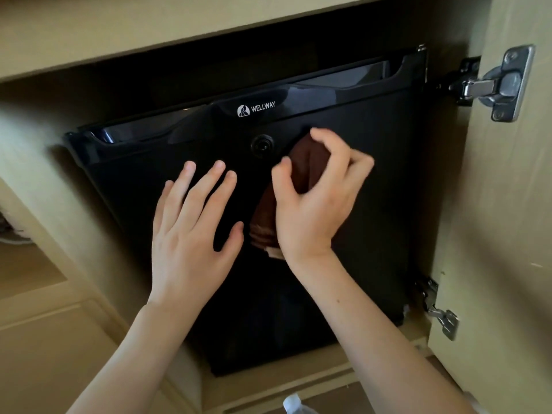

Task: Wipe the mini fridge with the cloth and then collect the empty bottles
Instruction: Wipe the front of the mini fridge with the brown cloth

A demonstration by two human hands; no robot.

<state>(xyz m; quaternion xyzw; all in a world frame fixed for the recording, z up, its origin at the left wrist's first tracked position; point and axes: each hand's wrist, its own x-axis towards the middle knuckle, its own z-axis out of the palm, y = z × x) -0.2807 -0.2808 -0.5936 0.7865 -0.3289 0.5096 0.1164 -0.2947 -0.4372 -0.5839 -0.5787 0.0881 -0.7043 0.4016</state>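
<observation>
Two hands: at the closed black mini fridge inside a cabinet.
Right hand: clenched around brown cloth, pressing the door.
Left hand: open, flat, empty.
Risk: bunched cloth may miss patches.

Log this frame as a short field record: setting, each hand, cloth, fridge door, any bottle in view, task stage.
setting: black mini fridge inside a wooden cabinet, cabinet door swung open at right
left hand: open, flat on the fridge front
right hand: gripping a bunched brown cloth against the fridge front
fridge door: shut
bottle: part of a clear bottle at bottom edge
task stage: wiping; bottles not collected
</observation>
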